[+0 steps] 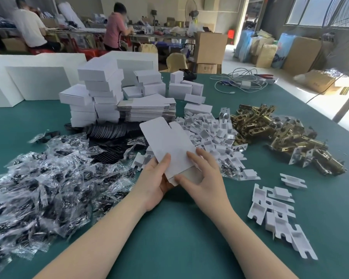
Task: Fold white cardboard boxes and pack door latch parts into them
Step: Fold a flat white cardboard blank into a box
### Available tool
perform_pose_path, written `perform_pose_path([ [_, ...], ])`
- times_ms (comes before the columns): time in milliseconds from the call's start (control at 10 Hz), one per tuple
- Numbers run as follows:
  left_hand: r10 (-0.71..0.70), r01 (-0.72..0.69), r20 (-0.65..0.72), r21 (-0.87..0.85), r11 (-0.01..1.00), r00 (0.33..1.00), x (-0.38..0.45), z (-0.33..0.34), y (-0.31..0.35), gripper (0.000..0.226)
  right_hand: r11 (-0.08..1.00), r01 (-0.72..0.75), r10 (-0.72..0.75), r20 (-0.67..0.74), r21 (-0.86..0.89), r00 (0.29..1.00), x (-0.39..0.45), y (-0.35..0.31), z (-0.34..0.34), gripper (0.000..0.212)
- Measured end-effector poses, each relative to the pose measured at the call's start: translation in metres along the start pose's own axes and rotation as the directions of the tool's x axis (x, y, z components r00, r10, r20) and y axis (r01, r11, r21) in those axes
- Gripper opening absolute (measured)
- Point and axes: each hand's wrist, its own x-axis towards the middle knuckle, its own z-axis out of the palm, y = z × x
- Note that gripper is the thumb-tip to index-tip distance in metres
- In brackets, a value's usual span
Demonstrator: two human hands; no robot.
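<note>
While both hands work above the green felt table (179,228), a flat, unfolded white cardboard box blank (167,141) tilts up and away between them. Left hand (156,182) grips its lower edge — thumb on the upper face, fingers curled underneath. Right hand (205,176) pinches the bottom flap, thumb on the flap, index finger laid along the blank's right edge. Beyond: stacked folded white boxes (95,95), pile of brass-coloured metal latch parts (274,133) to the right, clear plastic bags of dark hardware (48,178) left.
</note>
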Motion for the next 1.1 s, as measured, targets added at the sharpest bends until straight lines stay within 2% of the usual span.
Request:
perform_pose_path([
  [100,0.010,-0.016,0.087,0.066,0.998,0.996,-0.003,0.000,-0.001,0.034,0.997,-0.070,0.071,-0.047,0.030,0.996,-0.001,0.001,0.003,0.065],
  [200,0.003,-0.011,0.153,0.053,0.999,0.988,-0.005,0.000,0.000,0.042,0.992,-0.105,0.107,-0.017,0.064,0.994,-0.003,0.001,0.006,0.059],
  [300,-0.017,0.007,0.163,0.065,0.998,0.986,-0.006,-0.001,0.002,0.051,0.983,-0.128,0.128,0.010,0.128,0.992,-0.003,0.001,0.008,0.049],
  [400,-0.015,-0.004,0.171,0.109,0.994,0.985,-0.005,0.000,0.001,0.050,0.986,-0.130,0.130,0.009,0.100,0.991,-0.003,0.001,0.011,0.057],
  [600,0.047,-0.053,0.045,0.142,0.988,0.998,-0.003,0.008,-0.006,0.039,0.989,-0.090,0.097,-0.062,0.113,0.993,-0.006,-0.001,0.015,0.064],
  [700,0.128,-0.119,-0.044,0.175,0.977,0.991,-0.003,0.011,-0.009,0.034,0.995,-0.052,0.057,-0.067,0.079,0.996,-0.009,-0.003,0.019,0.068],
  [800,0.209,-0.182,-0.054,0.317,0.931,0.976,-0.002,0.012,-0.014,0.034,0.996,-0.071,0.078,-0.145,0.051,0.986,-0.009,-0.005,0.021,0.064],
  [900,0.279,-0.239,-0.007,0.496,0.835,0.960,-0.003,0.011,-0.018,0.047,0.988,-0.106,0.086,-0.164,-0.114,0.983,-0.005,-0.006,0.009,0.059],
  [1000,0.334,-0.280,0.064,0.704,0.653,0.941,-0.006,0.015,-0.018,0.081,0.982,-0.112,0.089,-0.147,-0.155,0.985,-0.001,-0.004,0.001,0.053],
  [1100,0.320,-0.294,0.127,0.780,0.552,0.939,-0.003,0.011,-0.020,0.086,0.988,-0.137,0.147,-0.174,0.068,0.974,-0.005,-0.007,0.003,0.045],
])
